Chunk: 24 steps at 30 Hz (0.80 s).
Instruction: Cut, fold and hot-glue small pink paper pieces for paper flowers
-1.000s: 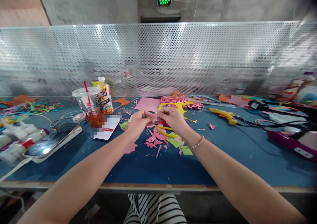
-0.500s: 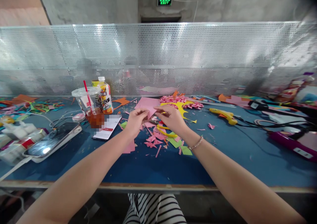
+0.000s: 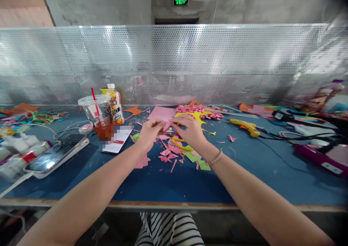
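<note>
My left hand (image 3: 148, 133) and my right hand (image 3: 190, 130) meet over the middle of the blue table (image 3: 163, 182). Both pinch a small pink paper piece (image 3: 166, 125) between their fingertips, a little above the table. Under the hands lies a heap of pink and green paper scraps (image 3: 176, 153) with yellow-handled scissors (image 3: 181, 144) partly hidden by my right hand. A flat pink sheet (image 3: 161, 112) lies just behind the hands.
A plastic cup with a red straw (image 3: 98, 117), a juice bottle (image 3: 114, 104) and a phone (image 3: 58, 153) stand at the left. A yellow glue gun (image 3: 244, 126), cables and a purple tool (image 3: 320, 157) lie at the right. A perforated metal screen (image 3: 174, 63) closes the back.
Both hands have shifted slightly back and lower while working the small pink piece between the fingertips. Everything else on the table stays put.
</note>
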{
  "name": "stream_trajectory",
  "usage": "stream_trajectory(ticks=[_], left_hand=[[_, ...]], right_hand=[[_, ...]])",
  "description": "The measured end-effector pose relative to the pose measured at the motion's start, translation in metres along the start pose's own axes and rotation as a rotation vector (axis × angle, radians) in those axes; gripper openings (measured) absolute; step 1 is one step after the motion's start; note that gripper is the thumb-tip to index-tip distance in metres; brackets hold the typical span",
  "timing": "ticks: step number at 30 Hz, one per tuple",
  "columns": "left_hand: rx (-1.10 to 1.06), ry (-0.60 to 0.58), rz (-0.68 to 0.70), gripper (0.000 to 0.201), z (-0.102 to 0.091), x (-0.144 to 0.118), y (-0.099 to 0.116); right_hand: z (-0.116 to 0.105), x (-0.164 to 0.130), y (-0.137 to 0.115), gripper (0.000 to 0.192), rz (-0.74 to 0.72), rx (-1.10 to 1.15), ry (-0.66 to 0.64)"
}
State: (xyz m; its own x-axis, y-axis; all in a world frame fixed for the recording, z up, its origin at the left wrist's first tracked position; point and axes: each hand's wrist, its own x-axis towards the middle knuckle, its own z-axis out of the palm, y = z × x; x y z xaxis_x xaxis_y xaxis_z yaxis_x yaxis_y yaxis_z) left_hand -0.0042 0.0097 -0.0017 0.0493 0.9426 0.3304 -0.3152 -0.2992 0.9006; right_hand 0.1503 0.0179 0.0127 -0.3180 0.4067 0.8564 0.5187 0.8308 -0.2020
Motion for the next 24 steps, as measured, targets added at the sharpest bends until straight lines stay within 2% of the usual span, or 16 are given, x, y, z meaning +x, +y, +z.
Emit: stream_trajectory(ticks=[7, 15, 24], left_hand=[[-0.054, -0.039, -0.017, 0.013, -0.0006, 0.001, -0.0022], [-0.054, -0.014, -0.067, 0.013, 0.0025, -0.0019, 0.0033], [-0.126, 0.033, -0.115, 0.008, 0.0039, -0.0017, 0.0042]], right_hand=[[-0.0033, -0.002, 0.0038, 0.018, -0.091, -0.05, -0.008], [-0.0028, -0.001, 0.004, 0.017, -0.1, -0.071, -0.005], [-0.0042, -0.0015, 0.0019, 0.02, -0.14, -0.106, -0.062]])
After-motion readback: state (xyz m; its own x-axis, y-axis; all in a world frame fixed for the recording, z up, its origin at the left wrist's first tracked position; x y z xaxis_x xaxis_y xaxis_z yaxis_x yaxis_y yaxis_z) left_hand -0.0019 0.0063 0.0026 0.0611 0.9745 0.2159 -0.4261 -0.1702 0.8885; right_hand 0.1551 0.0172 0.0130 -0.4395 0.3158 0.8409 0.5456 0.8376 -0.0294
